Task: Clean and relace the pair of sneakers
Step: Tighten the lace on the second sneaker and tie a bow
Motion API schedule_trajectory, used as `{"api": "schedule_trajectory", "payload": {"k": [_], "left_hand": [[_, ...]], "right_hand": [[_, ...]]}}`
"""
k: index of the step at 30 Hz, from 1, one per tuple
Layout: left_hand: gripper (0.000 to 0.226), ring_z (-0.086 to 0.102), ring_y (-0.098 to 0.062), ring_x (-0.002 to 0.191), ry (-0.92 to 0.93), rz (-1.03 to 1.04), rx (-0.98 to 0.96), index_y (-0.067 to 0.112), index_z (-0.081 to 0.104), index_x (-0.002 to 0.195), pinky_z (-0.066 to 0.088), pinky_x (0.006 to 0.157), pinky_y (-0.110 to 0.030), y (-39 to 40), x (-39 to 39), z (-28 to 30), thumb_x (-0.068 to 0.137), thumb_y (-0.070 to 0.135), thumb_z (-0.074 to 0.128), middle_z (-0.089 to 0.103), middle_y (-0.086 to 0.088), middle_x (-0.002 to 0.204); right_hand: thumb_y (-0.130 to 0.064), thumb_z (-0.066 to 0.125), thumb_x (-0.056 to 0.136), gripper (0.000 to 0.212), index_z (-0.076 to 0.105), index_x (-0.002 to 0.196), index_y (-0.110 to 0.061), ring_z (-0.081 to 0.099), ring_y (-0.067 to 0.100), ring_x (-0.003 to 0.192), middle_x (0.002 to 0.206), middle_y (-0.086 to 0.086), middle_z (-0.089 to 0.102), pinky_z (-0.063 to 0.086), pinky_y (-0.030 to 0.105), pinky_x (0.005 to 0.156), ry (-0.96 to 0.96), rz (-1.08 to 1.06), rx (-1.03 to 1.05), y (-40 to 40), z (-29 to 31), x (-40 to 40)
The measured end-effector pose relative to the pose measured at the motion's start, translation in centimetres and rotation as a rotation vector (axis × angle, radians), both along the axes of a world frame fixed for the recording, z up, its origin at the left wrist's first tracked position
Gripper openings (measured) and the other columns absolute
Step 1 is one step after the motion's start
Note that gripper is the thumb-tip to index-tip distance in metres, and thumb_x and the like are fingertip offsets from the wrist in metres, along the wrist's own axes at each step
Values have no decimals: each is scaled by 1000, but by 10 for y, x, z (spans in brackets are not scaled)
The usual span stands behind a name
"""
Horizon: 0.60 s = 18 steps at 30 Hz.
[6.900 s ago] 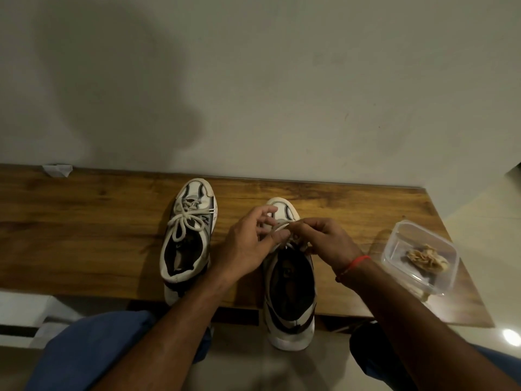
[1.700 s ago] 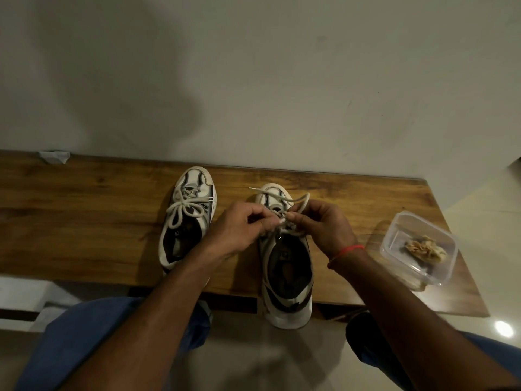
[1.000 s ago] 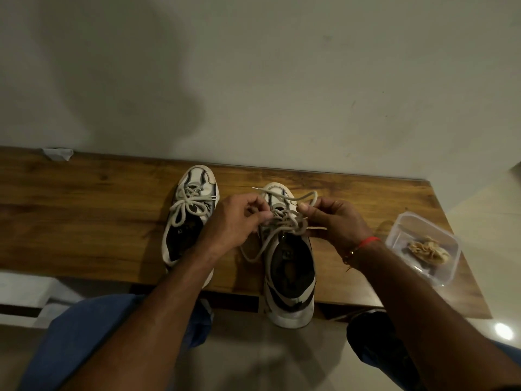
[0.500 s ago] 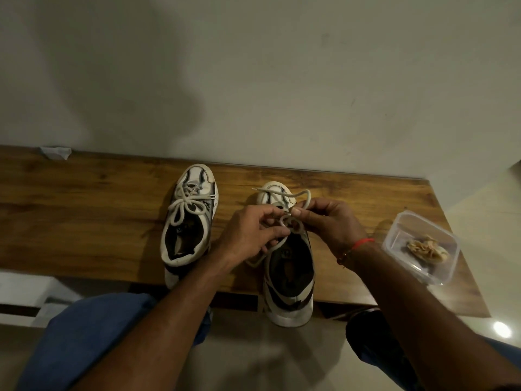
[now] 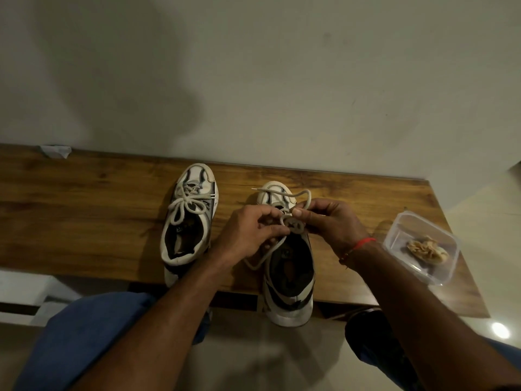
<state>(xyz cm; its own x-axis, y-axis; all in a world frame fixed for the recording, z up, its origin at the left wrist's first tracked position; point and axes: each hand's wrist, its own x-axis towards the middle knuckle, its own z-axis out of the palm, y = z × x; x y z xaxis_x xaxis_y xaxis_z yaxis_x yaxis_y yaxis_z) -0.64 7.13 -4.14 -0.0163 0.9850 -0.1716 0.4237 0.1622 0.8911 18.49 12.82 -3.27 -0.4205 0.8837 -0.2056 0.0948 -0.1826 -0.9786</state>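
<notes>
A scrap of paper (image 5: 55, 151) lies at the bench's (image 5: 84, 221) far left by the wall. The left sneaker (image 5: 189, 218) sits tied, heel over the front edge. Just beside it, the left hand (image 5: 249, 232) and right hand (image 5: 331, 224) pinch the lace (image 5: 284, 193) over the right sneaker (image 5: 287, 272), fingers curled round it. Near the right end, a clear tub (image 5: 448, 266) holds a crumpled cloth (image 5: 427, 248).

Bare forearms, no sleeves showing; a thin red thread bracelet (image 5: 363, 242) circles the right wrist, and blue trousers (image 5: 84, 334) cover both knees
</notes>
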Motion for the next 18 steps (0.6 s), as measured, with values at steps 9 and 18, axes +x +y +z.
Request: {"api": "schedule_trajectory", "payload": {"k": [9, 18], "left_hand": [[18, 69, -2, 79, 145, 69, 190, 20, 68, 107, 59, 66, -20, -5, 15, -7, 90, 23, 73, 71, 7, 98], [39, 62, -13, 111, 400, -3, 434, 19, 55, 138, 56, 85, -24, -9, 25, -18, 99, 18, 59, 64, -1, 127]], "right_hand": [[-23, 74, 76, 41, 66, 96, 12, 68, 39, 97, 101, 26, 70, 54, 57, 93, -8, 46, 4, -2, 4, -2], [-29, 73, 81, 37, 69, 97, 4, 61, 31, 88, 98, 19, 69, 50, 59, 93, -35, 102, 2, -4, 6, -1]]}}
